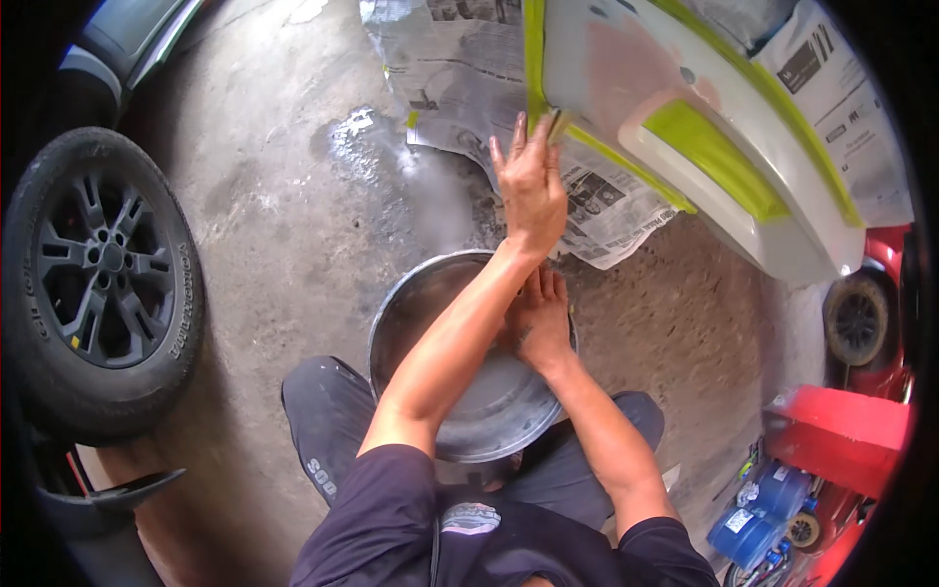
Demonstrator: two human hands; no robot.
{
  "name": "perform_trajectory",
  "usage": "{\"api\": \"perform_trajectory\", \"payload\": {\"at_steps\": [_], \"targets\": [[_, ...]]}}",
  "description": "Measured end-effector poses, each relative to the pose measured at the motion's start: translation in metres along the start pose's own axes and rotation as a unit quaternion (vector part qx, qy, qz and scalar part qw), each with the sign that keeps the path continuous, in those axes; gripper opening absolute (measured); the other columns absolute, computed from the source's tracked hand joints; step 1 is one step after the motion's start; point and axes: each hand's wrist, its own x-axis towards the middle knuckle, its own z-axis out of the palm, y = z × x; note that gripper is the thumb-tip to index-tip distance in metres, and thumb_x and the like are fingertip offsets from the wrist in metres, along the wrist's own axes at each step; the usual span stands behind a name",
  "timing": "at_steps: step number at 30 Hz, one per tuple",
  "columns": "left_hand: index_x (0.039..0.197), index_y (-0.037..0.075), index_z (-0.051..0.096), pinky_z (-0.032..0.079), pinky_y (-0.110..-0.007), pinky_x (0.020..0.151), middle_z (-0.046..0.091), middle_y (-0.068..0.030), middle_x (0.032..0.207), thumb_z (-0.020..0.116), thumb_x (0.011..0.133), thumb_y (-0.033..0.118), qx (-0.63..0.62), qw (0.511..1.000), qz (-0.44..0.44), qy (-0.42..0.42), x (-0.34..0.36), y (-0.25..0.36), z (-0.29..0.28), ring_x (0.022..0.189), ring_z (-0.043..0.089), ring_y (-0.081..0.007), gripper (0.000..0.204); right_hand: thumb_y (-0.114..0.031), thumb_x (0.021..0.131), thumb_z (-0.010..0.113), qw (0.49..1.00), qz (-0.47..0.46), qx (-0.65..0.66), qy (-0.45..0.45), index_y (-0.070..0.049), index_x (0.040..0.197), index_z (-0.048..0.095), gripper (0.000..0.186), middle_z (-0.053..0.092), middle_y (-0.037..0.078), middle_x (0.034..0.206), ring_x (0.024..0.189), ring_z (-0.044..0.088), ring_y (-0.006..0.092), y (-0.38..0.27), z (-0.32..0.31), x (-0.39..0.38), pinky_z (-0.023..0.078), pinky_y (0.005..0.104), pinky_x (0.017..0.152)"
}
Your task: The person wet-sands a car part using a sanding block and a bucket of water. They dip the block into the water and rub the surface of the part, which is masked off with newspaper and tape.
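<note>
My left hand (529, 186) reaches out to the taped edge of a pale car body panel (606, 59), its fingers fairly straight. A small, blurred tan-and-dark piece (559, 124) shows at its fingertips, too smeared to name. Between my knees stands a round grey metal basin (494, 452). My right hand (541, 318) lies at the basin's far right side, fingers bent over the rim, partly covered by my left forearm. Yellow-green masking tape (709, 157) borders the panel, which has a pinkish patch. Newspaper sheets (469, 68) hang along the panel's sides.
A large wheel with a black tyre (103, 284) stands at the left, with a dark vehicle part (117, 499) below it. Wet patches (362, 147) mark the concrete floor. At the right are a red box (841, 440), blue containers (748, 533) and another wheel (859, 321).
</note>
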Motion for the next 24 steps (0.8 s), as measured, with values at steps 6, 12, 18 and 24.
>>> {"api": "perform_trajectory", "payload": {"at_steps": [6, 12, 18, 24], "targets": [[0.127, -0.002, 0.075, 0.058, -0.035, 0.09, 0.079, -0.0206, 0.112, 0.06, 0.102, 0.009, -0.064, 0.99, -0.068, 0.104, 0.039, -0.001, -0.042, 0.1, 0.075, -0.0231, 0.031, -0.026, 0.083, 0.077, 1.0, -0.004, 0.014, 0.015, -0.01, 0.122, 0.075, 0.042, 0.053, 0.028, 0.147, 0.137, 0.05, 0.0451, -0.007, -0.013, 0.006, 0.044, 0.0567, 0.109], [0.098, -0.005, 0.08, 0.053, -0.035, 0.066, 0.071, -0.0097, 0.07, 0.066, 0.094, 0.016, 0.037, 0.991, -0.077, -0.104, 0.073, -0.012, -0.065, 0.067, 0.064, -0.0153, 0.026, -0.028, 0.085, 0.078, 0.999, -0.008, 0.019, 0.03, -0.008, 0.122, 0.077, 0.042, 0.054, 0.03, 0.148, 0.135, 0.052, 0.0442, -0.001, -0.007, 0.003, 0.044, 0.0551, 0.109], [0.091, -0.008, 0.076, 0.049, -0.041, 0.059, 0.062, -0.0216, 0.062, 0.077, 0.096, 0.023, 0.118, 0.975, -0.046, -0.183, 0.126, -0.02, -0.056, 0.056, 0.054, -0.0158, 0.032, -0.026, 0.085, 0.078, 0.998, -0.01, 0.047, 0.048, -0.006, 0.12, 0.077, 0.04, 0.055, 0.03, 0.147, 0.134, 0.053, 0.044, -0.004, -0.009, 0.005, 0.046, 0.055, 0.106], [0.084, -0.006, 0.077, 0.04, -0.034, 0.055, 0.049, -0.0002, 0.058, 0.08, 0.099, 0.028, 0.092, 0.971, -0.036, -0.217, 0.137, -0.017, -0.048, 0.061, 0.043, -0.0075, 0.038, -0.025, 0.083, 0.08, 0.997, 0.001, 0.062, 0.048, -0.005, 0.117, 0.078, 0.039, 0.056, 0.028, 0.145, 0.132, 0.054, 0.0426, -0.002, -0.012, 0.005, 0.046, 0.0535, 0.106]]}}
